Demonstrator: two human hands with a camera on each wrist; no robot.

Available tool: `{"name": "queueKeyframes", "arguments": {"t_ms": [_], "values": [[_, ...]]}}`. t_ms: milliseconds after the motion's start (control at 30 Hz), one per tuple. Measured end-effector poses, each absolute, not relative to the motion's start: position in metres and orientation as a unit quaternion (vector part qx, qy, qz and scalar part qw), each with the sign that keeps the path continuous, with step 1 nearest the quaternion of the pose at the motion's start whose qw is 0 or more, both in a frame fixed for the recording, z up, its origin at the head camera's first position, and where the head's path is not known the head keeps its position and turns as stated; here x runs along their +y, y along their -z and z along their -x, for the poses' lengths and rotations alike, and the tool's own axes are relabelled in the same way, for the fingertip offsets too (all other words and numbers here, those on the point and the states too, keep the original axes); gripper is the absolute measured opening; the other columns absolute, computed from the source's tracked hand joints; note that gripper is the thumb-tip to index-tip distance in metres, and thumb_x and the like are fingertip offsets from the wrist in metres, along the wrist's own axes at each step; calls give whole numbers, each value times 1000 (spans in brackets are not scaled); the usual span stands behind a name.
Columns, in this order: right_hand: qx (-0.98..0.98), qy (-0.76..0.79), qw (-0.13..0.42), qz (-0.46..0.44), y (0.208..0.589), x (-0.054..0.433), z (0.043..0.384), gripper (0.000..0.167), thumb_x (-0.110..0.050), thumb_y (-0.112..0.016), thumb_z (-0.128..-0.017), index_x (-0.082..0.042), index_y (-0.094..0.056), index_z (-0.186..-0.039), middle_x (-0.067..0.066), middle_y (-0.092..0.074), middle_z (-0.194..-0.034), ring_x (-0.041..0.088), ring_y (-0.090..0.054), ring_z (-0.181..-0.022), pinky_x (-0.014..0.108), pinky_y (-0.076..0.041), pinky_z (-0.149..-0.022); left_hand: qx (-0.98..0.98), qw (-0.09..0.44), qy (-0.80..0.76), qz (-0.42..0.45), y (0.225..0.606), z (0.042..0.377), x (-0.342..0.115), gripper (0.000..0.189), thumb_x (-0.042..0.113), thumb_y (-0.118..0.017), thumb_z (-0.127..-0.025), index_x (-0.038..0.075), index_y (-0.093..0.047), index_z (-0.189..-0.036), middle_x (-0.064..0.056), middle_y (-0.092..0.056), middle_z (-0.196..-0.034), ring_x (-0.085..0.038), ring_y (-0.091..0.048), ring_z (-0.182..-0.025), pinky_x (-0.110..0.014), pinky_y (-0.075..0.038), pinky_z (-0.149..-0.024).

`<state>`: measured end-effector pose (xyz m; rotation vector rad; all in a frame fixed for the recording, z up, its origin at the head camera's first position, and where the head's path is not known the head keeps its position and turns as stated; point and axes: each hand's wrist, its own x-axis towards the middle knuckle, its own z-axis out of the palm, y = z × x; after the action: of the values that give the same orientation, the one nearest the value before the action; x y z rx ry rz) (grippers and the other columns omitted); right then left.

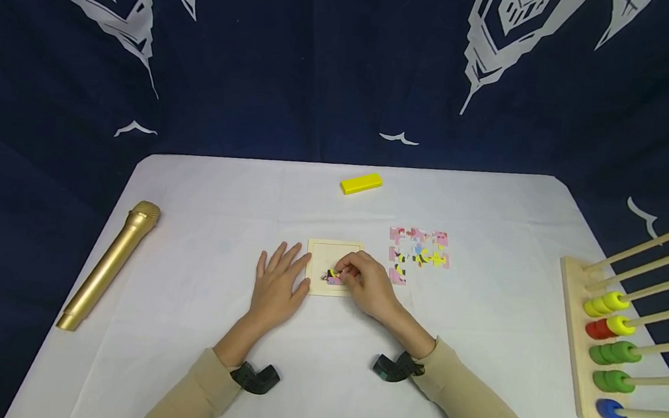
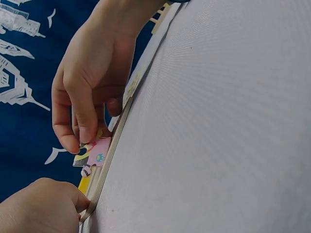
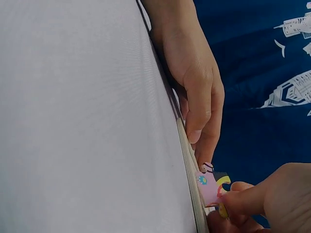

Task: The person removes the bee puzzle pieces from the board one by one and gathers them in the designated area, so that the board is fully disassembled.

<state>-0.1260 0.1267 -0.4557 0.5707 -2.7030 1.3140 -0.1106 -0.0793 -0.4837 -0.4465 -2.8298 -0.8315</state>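
A small pink puzzle piece [image 1: 334, 279] with black and yellow print is pinched between the thumb and fingers of my right hand [image 1: 371, 286], over the lower part of a shallow wooden puzzle tray [image 1: 306, 286]. In the right wrist view the piece [image 3: 209, 191] is tilted up above the tray's rim. My left hand [image 1: 276, 290] lies palm down with fingers spread, its thumb and index finger at the tray's left edge. To the right of the tray lie several loose pink and yellow puzzle pieces [image 1: 439, 238], set out in rough rows.
A yellow block [image 1: 361, 183] lies at the back of the white-covered table [image 1: 240, 194]. On the left is a gold microphone [image 1: 108, 265]. A wooden peg counter [image 1: 574, 336] with coloured rings stands at the right edge, its rods pointing outward. Dark blue patterned cloth [image 1: 299, 66] hangs behind.
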Motion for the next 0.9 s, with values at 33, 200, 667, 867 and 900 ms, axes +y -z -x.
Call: {"name": "queueKeyframes", "arguments": {"t_ms": [33, 200, 667, 867, 900], "values": [[-879, -439, 38, -183, 455, 127, 127, 17, 8, -61, -85, -7, -68, -90, 7, -62, -84, 12, -53, -73, 22, -45, -64, -945, 80, 278, 149, 483, 111, -79, 46, 24, -56, -92, 11, -57, -136, -12, -43, -152, -36, -26, -146, -63, -6, -116], [-855, -496, 15, -154, 447, 130, 129, 12, 4, -61, -90, -5, -68, -94, 8, -63, -87, 11, -55, -71, 20, -46, -62, -945, 81, 280, 150, 483, 111, -79, 46, 24, -56, -92, 11, -57, -136, -12, -43, -152, -36, -26, -146, -63, -6, -116], [-836, -544, 5, -68, 413, 169, 135, 14, -2, -61, -93, -1, -68, -105, 14, -64, -98, 22, -56, -79, 22, -49, -60, -946, 72, 279, 146, 483, 111, -78, 47, 24, -56, -93, 11, -56, -138, -12, -42, -153, -36, -24, -147, -62, -5, -117], [-847, -528, 36, -44, 410, 204, 133, 15, -2, -62, -93, 1, -68, -106, 15, -64, -105, 12, -58, -79, 18, -50, -62, -946, 72, 279, 146, 484, 111, -79, 47, 23, -56, -92, 11, -56, -138, -12, -42, -153, -37, -23, -147, -62, -5, -116], [-851, -522, 45, -39, 411, 210, 132, 15, -2, -63, -92, 1, -68, -106, 15, -64, -105, 9, -57, -80, 16, -48, -63, -946, 72, 279, 146, 484, 111, -79, 47, 23, -56, -93, 10, -56, -138, -12, -42, -153, -37, -23, -147, -62, -5, -116]]}}
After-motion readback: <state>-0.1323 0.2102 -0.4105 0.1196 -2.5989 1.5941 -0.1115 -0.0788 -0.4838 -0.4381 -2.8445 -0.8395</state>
